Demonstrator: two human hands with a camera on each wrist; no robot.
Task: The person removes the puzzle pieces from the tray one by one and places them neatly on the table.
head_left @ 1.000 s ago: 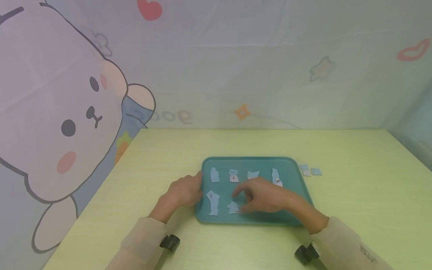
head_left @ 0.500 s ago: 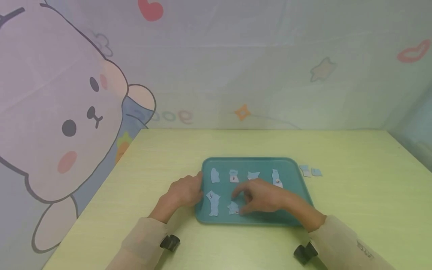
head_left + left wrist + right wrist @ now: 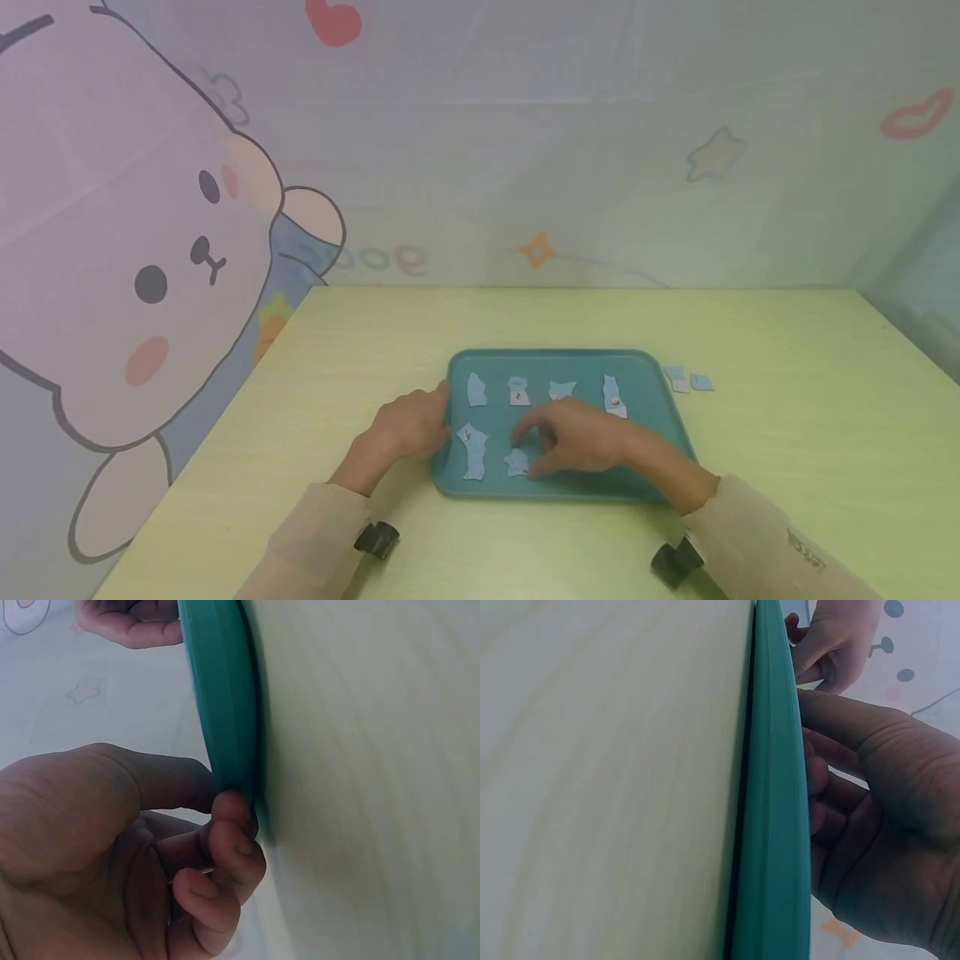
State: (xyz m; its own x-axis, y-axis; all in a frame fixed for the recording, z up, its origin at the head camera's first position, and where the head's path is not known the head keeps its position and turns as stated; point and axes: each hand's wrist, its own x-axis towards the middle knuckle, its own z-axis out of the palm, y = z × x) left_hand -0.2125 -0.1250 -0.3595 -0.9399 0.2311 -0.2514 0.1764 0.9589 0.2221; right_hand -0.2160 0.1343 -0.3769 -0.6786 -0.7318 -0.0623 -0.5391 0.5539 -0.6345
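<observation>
A teal tray (image 3: 645,483) lies on the table with several torn pale-blue paper pieces spread over it. My left hand (image 3: 411,423) pinches the tray's left rim between thumb and fingers, as the left wrist view also shows. Over the tray's middle is my right hand (image 3: 581,435), thumb and index finger spread apart. Its thumb tip is at the edge of a small jagged paper piece (image 3: 517,462); contact is hard to tell. Another paper piece (image 3: 562,388) is partly covered by this hand. A long paper piece (image 3: 472,454) lies near the left rim.
Along the tray's back are a curved paper piece (image 3: 476,390), a two-tone piece (image 3: 519,392) and a narrow piece (image 3: 613,396). Two more scraps, a notched piece (image 3: 677,379) and a squarish piece (image 3: 702,382), lie on the yellow table (image 3: 795,433) to the right.
My right hand has shifted very slightly left, its index fingertip a little lower. The left hand, the tray and the paper pieces stay where they were.
</observation>
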